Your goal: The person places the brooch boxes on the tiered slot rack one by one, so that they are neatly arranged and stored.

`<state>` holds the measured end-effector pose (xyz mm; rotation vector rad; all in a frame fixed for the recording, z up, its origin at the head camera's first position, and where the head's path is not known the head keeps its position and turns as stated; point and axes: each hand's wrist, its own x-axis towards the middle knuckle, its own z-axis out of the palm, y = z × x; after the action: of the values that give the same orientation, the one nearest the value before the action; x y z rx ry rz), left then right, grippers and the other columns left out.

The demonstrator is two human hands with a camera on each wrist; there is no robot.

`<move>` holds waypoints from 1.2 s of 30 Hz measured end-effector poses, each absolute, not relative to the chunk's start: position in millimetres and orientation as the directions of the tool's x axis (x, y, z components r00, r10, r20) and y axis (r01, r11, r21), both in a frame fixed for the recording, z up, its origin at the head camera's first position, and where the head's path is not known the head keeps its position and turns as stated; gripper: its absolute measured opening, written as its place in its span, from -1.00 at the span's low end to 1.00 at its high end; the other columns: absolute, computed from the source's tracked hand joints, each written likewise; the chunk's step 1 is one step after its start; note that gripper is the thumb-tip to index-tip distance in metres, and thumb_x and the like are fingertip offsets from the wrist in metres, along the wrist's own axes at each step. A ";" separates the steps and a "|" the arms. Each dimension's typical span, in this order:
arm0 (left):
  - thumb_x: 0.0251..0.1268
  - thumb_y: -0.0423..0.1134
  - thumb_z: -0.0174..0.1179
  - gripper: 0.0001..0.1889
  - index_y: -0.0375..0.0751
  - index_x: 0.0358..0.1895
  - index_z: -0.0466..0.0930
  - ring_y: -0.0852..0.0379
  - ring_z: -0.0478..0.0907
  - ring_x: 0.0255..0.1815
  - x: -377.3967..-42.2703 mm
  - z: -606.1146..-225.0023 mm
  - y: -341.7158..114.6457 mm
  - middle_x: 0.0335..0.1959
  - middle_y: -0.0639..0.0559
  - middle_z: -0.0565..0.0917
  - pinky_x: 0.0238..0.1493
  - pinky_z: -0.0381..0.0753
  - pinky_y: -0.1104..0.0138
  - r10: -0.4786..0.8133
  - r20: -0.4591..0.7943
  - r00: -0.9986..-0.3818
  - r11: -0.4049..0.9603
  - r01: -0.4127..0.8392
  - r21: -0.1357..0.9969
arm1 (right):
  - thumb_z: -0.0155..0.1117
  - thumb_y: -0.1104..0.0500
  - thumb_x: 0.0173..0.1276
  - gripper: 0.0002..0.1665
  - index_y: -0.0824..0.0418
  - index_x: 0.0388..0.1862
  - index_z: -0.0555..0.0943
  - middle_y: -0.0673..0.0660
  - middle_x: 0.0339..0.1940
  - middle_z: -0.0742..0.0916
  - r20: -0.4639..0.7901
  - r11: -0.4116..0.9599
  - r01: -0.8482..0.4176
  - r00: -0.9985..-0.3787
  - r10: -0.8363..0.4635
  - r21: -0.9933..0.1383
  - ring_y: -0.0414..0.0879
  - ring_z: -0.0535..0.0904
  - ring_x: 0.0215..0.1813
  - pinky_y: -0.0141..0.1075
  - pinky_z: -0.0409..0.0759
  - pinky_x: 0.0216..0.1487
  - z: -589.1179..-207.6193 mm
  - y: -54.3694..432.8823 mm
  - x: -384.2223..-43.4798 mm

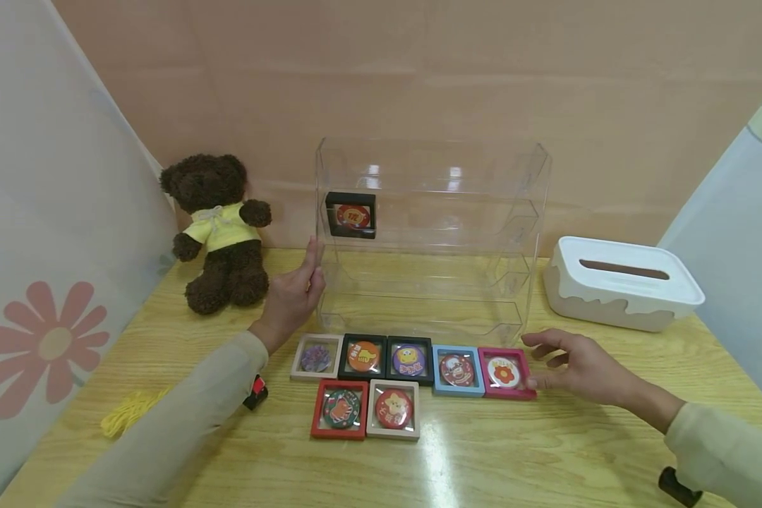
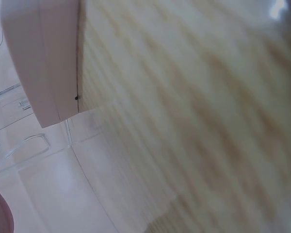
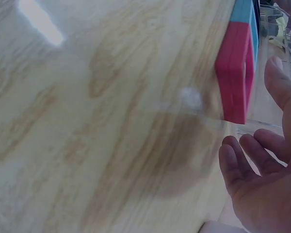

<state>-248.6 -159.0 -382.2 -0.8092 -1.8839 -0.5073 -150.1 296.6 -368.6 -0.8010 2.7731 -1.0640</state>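
Note:
A clear acrylic display rack [image 1: 432,286] with several tiers stands on the table in the head view. One black-framed badge [image 1: 352,216] sits on an upper tier at its left end. My left hand [image 1: 292,293] is at the rack's left side, its index finger pointing up along the edge. My right hand [image 1: 581,368] is spread beside a pink-framed badge [image 1: 506,374], the thumb close to its right edge. In the right wrist view, a gap shows between the fingers and the pink frame [image 3: 233,73]. Next to it lies a light-blue-framed badge [image 1: 458,370].
Two black-framed badges [image 1: 385,358] and a beige one [image 1: 316,357] continue the row leftward. A red-framed badge [image 1: 339,409] and another beige one [image 1: 394,410] lie in front. A teddy bear [image 1: 222,236], yellow string [image 1: 130,410] and white tissue box [image 1: 622,286] flank the rack.

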 end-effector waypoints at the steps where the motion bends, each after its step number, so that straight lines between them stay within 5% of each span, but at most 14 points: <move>1: 0.48 -0.24 -0.18 -0.52 -0.60 0.25 0.31 0.20 0.20 -0.87 -248.6 -382.3 -158.6 -0.23 -0.32 0.66 -0.87 0.29 0.29 0.311 0.905 -0.292 0.690 0.724 -0.003 | 0.57 0.13 -0.02 -0.28 0.42 0.10 0.53 0.21 -0.03 0.63 0.096 0.630 -0.431 -0.865 -0.493 -0.646 -0.01 0.56 -0.12 -0.23 0.58 -0.19 -369.6 297.1 -150.3; 6: 0.49 -0.22 -0.19 -0.51 -0.59 0.26 0.31 0.20 0.19 -0.88 -248.5 -382.5 -157.1 -0.33 -0.31 0.67 -0.88 0.26 0.29 0.301 0.907 -0.296 0.696 0.718 0.003 | 0.57 0.01 -0.05 -0.16 0.43 0.14 0.49 0.16 -0.02 0.64 0.023 0.646 -0.403 -0.859 -0.512 -0.648 -0.02 0.53 -0.10 -0.24 0.55 -0.14 -374.3 297.6 -151.3; 13: 0.49 -0.22 -0.18 -0.51 -0.59 0.26 0.31 0.22 0.14 -0.88 -248.1 -382.4 -157.5 -0.80 -0.09 0.44 -0.88 0.26 0.30 0.310 0.902 -0.301 0.698 0.716 -0.001 | 0.58 -0.06 -0.08 -0.21 0.32 0.07 0.53 0.02 -0.13 0.63 0.035 0.661 -0.411 -0.863 -0.503 -0.628 -0.07 0.52 -0.15 -0.24 0.55 -0.18 -376.9 297.6 -151.0; 21: 0.50 -0.21 -0.20 -0.50 -0.57 0.29 0.29 0.26 0.07 -0.87 -247.0 -382.1 -158.3 -0.83 0.01 0.34 -0.88 0.21 0.32 0.311 0.892 -0.327 0.713 0.701 0.008 | 0.66 0.17 -0.22 -0.33 0.28 -0.13 0.50 0.03 -0.30 0.64 0.202 0.565 -0.457 -0.867 -0.455 -0.687 -0.13 0.56 -0.27 -0.31 0.57 -0.28 -383.5 297.1 -150.2; 29: 0.51 -0.20 -0.19 -0.50 -0.55 0.30 0.27 0.26 0.07 -0.88 -248.1 -384.0 -158.3 -0.82 0.00 0.37 -0.87 0.21 0.32 0.305 0.896 -0.324 0.689 0.725 0.028 | 0.49 0.49 -0.10 -0.62 0.16 -0.35 0.60 -0.01 -0.45 0.66 0.410 0.483 -0.590 -0.803 -0.433 -0.647 -0.21 0.56 -0.43 -0.41 0.51 -0.51 -380.2 296.5 -153.7; 36: 0.50 -0.20 -0.21 -0.50 -0.56 0.29 0.28 0.29 0.03 -0.88 -247.3 -384.1 -158.2 -0.84 0.04 0.31 -0.87 0.16 0.35 0.307 0.889 -0.340 0.697 0.717 0.033 | 0.34 0.40 0.20 -0.85 0.15 -0.40 0.64 0.10 -0.41 0.70 0.330 0.468 -0.496 -0.858 -0.394 -0.731 -0.20 0.63 -0.43 -0.28 0.59 -0.51 -376.6 300.9 -156.9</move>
<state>-247.3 -158.2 -384.1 -0.7933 -1.9310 -0.5277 -156.9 300.9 -376.6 -0.8498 2.7879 -1.4527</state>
